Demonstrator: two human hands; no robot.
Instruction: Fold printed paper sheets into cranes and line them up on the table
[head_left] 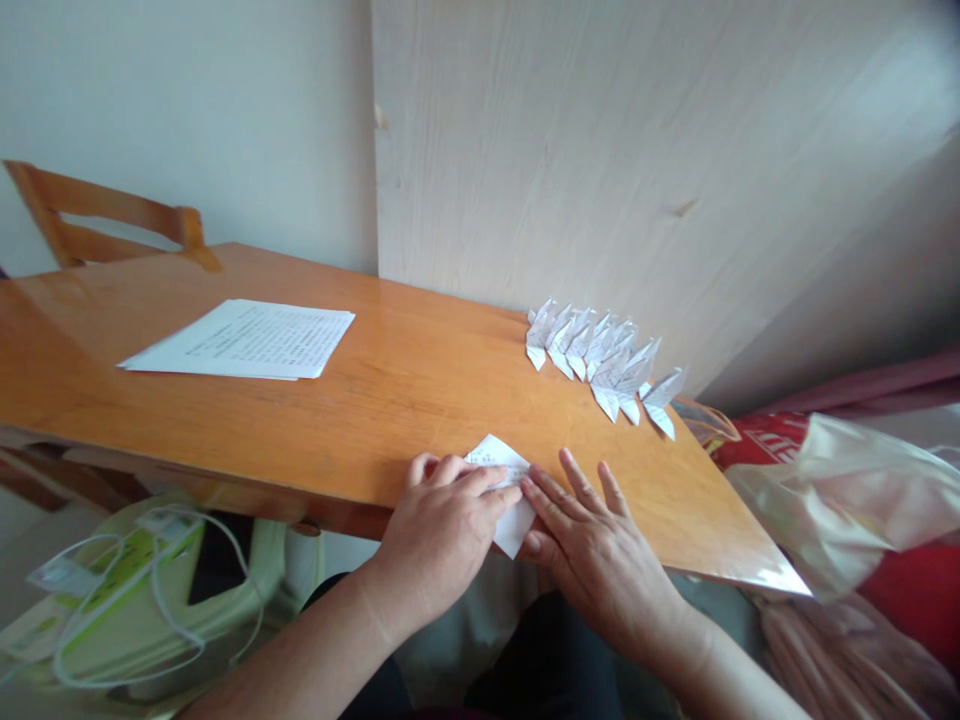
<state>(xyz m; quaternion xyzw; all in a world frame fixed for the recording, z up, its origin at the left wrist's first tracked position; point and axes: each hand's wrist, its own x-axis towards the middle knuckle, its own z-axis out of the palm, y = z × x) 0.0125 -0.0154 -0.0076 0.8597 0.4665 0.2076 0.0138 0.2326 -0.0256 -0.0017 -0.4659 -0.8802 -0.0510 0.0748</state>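
Observation:
A small folded piece of printed paper (514, 528) lies at the table's front edge, its lower corner sticking out past the edge. My left hand (450, 520) is bent over the paper from the left and holds it down, index and middle fingers across its middle; the thumb is hidden. From the right, my right hand (596, 535) touches the paper's right side with its index fingertip. Its other fingers are stretched out and spread, and the thumb is close to the paper's lower right edge.
Several folded paper pieces with pointed tips (615, 372) stand in rows at the back right. A stack of printed sheets (247, 340) lies on the wooden table (420, 370) at left. Bags (862, 490) are at right, a chair (112, 215) behind, and white cables (157, 580) below left.

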